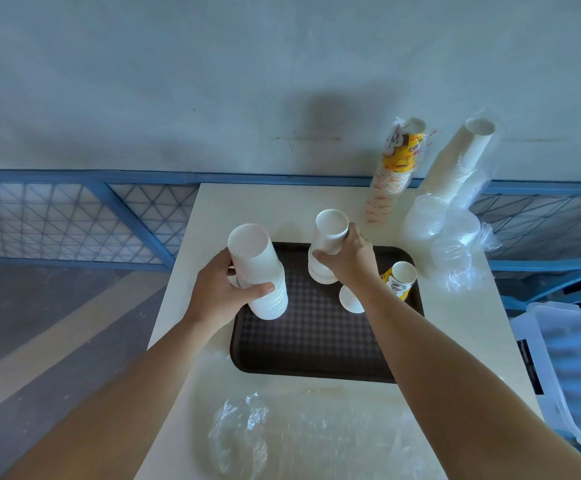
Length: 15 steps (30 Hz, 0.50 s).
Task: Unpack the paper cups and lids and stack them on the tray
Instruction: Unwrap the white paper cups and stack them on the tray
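Two stacks of white paper cups in play, both mouth-down. The left stack [259,271] sits at the near-left edge of the dark tray [317,344], and the left hand [218,289] has it wrapped: thumb across the front, fingers curled round the back, low down near the banded rims. The right stack [329,242] stands toward the tray's far side, the right hand [353,259] gripping its side, fingers curled round it.

These look feather-light and thin-walled, so a hard squeeze would likely dent them. The nested rims at the bottom look like the stiffest place to hold, and a tall stack may tip or slide apart if taken only at the top.

Beside the right wrist, a yellow printed cup [401,277] stands inverted on the tray, with a small white round piece [348,301] just in front; lid or cup, I cannot tell.

At the bench's [448,341] far right, a printed sleeve [394,171] and a white sleeve [462,161] lean wrapped, bagged clear lids [450,237] below them. Crumpled plastic wrap [247,434] lies nearest.
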Available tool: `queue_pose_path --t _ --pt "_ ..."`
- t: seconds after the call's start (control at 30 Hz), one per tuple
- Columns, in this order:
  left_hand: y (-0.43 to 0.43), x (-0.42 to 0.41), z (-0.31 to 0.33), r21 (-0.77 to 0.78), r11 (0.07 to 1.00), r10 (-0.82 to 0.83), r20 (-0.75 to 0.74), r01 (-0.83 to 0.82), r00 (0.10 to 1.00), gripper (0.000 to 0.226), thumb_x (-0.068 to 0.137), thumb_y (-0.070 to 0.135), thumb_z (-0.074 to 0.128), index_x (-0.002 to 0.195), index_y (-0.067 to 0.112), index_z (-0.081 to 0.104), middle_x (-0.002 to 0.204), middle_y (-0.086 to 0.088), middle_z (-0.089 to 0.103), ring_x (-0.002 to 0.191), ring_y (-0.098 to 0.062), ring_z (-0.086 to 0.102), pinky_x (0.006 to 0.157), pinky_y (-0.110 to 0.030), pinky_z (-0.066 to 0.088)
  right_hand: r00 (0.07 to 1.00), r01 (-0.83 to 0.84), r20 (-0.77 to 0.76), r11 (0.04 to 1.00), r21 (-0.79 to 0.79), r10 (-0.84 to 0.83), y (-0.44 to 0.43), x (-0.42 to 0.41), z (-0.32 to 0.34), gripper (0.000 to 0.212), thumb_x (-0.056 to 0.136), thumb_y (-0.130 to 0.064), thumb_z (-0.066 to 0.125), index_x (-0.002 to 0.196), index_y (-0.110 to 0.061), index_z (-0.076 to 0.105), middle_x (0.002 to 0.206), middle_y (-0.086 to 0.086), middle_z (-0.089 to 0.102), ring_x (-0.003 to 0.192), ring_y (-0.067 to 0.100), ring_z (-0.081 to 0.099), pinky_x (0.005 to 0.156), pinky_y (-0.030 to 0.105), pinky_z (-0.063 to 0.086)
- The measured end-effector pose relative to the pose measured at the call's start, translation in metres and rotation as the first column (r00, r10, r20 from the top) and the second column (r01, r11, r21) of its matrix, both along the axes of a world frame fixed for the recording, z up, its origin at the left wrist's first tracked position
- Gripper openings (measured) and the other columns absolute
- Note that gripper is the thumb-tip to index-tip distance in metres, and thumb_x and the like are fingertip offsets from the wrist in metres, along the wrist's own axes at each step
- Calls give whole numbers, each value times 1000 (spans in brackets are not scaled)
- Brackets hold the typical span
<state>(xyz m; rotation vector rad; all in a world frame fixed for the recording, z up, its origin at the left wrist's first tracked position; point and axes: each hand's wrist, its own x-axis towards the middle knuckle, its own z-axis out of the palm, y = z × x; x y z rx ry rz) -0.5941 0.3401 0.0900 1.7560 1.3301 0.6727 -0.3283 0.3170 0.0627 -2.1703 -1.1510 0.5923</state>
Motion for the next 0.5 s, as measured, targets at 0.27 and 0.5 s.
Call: queue_pose_path --t 0.27,0.5 --pt "0 1 2 -1 1000 -9 -22 9 1000 68 68 33 99 125 37 60 117 25 67 105 2 62 78 -16 47 998 -58 -27 997 -42 57 -7 5 0 110 74 -60 85 156 -18 26 154 10 43 139 37 44 110 52 44" --pt "8 0 7 -16 996 -88 -65 87 994 73 68 41 98 130 37 59 120 23 67 109 0 63 86 -21 51 993 -118 91 806 581 80 -16 -37 63 60 89 -45 64 136 -8 58 132 6 57 121 24 53 102 36 45"
